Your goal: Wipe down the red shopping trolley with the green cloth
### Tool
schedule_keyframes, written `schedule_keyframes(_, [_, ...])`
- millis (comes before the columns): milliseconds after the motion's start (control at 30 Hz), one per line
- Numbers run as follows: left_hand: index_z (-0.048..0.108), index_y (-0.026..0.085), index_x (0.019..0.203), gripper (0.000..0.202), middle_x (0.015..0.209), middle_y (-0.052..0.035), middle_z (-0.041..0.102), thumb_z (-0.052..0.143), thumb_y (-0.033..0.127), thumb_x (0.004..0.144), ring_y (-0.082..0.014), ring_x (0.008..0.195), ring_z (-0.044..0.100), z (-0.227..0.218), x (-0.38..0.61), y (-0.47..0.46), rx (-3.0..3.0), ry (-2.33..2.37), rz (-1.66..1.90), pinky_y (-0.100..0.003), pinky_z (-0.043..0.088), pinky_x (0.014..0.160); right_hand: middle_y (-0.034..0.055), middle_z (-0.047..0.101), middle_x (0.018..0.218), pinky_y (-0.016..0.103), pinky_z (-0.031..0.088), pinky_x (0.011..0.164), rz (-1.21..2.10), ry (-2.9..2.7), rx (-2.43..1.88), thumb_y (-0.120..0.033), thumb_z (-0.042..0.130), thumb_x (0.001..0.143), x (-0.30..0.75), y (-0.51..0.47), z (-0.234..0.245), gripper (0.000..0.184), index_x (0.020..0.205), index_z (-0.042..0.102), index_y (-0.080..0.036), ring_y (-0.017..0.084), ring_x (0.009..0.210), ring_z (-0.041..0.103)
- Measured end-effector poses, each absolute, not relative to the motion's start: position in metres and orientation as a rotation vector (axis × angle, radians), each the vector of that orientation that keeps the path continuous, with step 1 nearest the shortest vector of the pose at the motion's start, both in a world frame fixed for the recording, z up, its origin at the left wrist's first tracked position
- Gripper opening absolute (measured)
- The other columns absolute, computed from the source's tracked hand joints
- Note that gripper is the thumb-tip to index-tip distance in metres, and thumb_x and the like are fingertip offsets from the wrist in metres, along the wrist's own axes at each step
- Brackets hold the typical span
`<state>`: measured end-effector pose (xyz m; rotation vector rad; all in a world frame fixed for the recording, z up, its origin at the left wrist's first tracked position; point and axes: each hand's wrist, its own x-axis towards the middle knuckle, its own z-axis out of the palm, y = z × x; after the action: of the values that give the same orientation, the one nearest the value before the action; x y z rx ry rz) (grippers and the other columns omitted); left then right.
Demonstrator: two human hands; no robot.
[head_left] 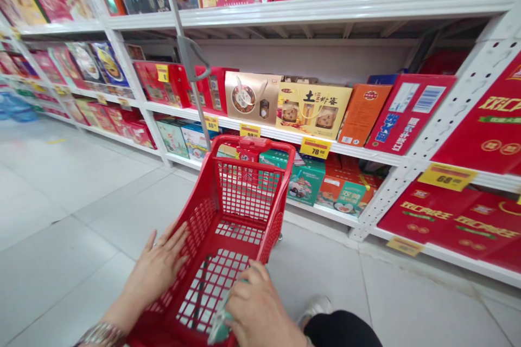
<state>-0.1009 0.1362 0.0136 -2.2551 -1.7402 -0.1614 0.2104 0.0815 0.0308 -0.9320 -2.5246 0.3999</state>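
Smooth plastic cart (233, 242), glossy tiled floor (122, 195)

The cart (234, 245) is open from above between the left hand (160, 260) and right hand (256, 309); its sides (205, 187) bar sideways passage. Shelves (293, 13) block the far end. Floor (89, 190) lies open at left.

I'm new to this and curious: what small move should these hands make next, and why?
Probably slide the green cloth along the right wall of the red cart: the right hand already holds it at that side, while the left hand lies against the left wall, perhaps steadying it.
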Motion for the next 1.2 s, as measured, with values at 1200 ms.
schedule_keyframes(1200, [0.072,0.020,0.121,0.054,0.120,-0.0152,0.074,0.050,0.058,0.089,-0.0340,0.117,0.065,0.055,-0.041,0.116,-2.328,-1.962,-0.299,-0.068,0.013,0.120,0.0010,0.072,0.120,0.047,0.033,0.119,0.394,-2.415,-1.119,-0.011,0.053,0.093,0.305,0.064,0.019,0.031,0.108,0.069,-0.032,0.022,0.135,0.050])
